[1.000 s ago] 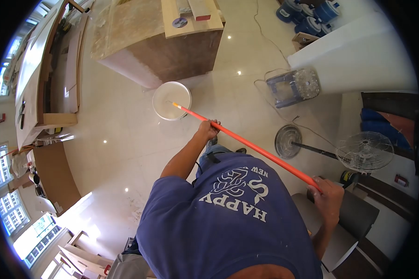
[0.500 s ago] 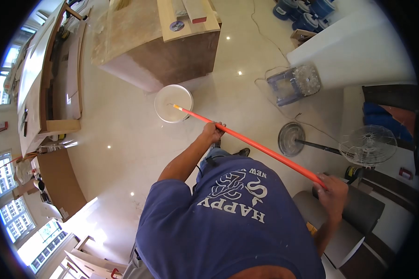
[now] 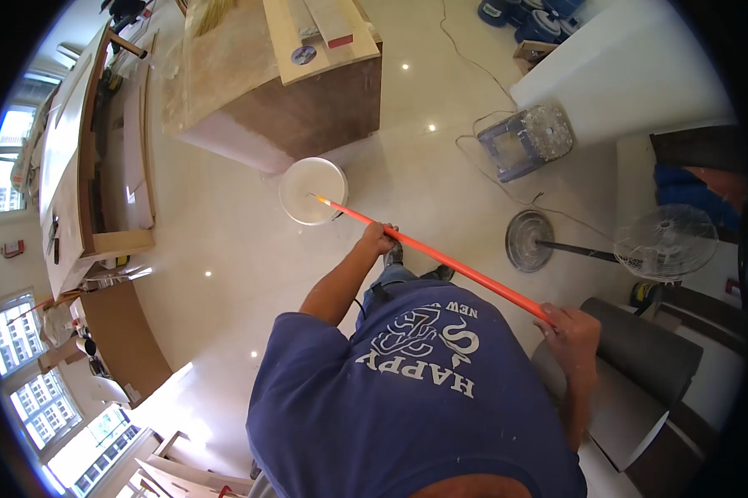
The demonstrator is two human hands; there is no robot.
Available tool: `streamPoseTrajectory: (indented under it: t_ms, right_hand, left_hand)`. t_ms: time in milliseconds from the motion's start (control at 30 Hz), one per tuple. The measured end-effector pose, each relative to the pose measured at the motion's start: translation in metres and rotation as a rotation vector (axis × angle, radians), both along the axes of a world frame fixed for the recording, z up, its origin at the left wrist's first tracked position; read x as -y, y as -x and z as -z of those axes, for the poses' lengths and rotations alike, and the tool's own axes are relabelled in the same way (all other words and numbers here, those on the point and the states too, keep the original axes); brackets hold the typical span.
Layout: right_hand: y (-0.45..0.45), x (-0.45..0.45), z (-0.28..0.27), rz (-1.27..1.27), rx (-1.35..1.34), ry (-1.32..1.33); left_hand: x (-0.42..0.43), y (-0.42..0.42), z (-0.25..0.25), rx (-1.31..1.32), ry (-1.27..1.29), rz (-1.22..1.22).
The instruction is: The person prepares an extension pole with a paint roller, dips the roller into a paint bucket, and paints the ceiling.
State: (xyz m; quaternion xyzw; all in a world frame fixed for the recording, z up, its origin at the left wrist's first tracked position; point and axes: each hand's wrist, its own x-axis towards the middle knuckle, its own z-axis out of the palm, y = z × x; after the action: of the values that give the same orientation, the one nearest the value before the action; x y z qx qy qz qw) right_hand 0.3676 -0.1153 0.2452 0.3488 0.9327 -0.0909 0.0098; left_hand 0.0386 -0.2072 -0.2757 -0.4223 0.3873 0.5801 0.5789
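Note:
A long orange pole (image 3: pixel 457 262) runs diagonally in front of my body. My left hand (image 3: pixel 381 238) is wrapped round its forward part, while my right hand (image 3: pixel 572 332) grips it near the rear end. The pole's yellow and white front tip, with a thin wire-like piece at its end, reaches over the rim of a white bucket (image 3: pixel 346 192). Pale, cream-coloured material shows inside the bucket. Whatever is fixed to the wire end cannot be made out. The bucket stands on the floor ahead of my feet.
A brown-sided box-like cabinet (image 3: pixel 332 112) with boards on top stands just behind the bucket. To the right are a spattered step stool (image 3: pixel 525 143), a fan (image 3: pixel 664 242) lying across, a trailing cable and grey rolls (image 3: pixel 640 353). A long workbench (image 3: pixel 68 191) is at left.
My right hand has moved slightly left with the pole's rear end. The pole stays over the bucket, both hands keep their hold, and the whole view has shifted a little.

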Motion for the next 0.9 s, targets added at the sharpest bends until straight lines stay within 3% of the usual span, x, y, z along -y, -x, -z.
streamPoseTrajectory:
  t_ms: [33, 67, 200, 300, 400, 500, 600, 700, 733, 833, 900]
  right_hand:
    - [-0.003, 0.001, 0.001, -0.008, -0.018, -0.008]
    - [-0.008, 0.000, 0.002, -0.015, -0.033, -0.016]
    - [-0.044, -0.010, -0.025, 0.145, -0.061, 0.036]
    - [-0.034, -0.011, -0.016, 0.105, -0.076, 0.063]
    - [-0.015, 0.002, 0.013, -0.017, -0.004, 0.001]
    - [-0.029, -0.009, -0.008, 0.007, -0.007, -0.036]
    - [-0.050, -0.014, -0.021, 0.108, -0.038, -0.031]
    - [-0.033, -0.010, 0.000, 0.029, -0.085, 0.008]
    - [-0.026, -0.006, 0.005, 0.009, -0.054, -0.003]
    - [-0.021, -0.003, 0.009, -0.026, -0.017, -0.043]
    - [-0.039, -0.013, -0.008, -0.023, -0.053, -0.077]
  left_hand:
    - [0.003, 0.001, 0.032, 0.026, -0.026, 0.015]
    - [0.000, -0.005, 0.031, 0.037, -0.028, 0.017]
    - [-0.003, -0.029, -0.089, -0.031, -0.098, 0.156]
    - [-0.005, -0.020, -0.075, -0.088, -0.027, 0.088]
    - [-0.007, -0.009, -0.005, -0.002, 0.096, 0.019]
    - [-0.008, -0.022, 0.003, 0.127, -0.079, 0.019]
    - [-0.011, -0.037, -0.102, -0.084, -0.062, 0.139]
    - [-0.008, -0.016, -0.070, -0.103, 0.014, 0.040]
    - [0.002, -0.006, -0.006, -0.005, -0.026, 0.024]
    - [-0.005, -0.011, 0.003, 0.004, 0.058, 0.065]
    - [-0.007, -0.027, -0.061, -0.063, -0.017, 0.120]
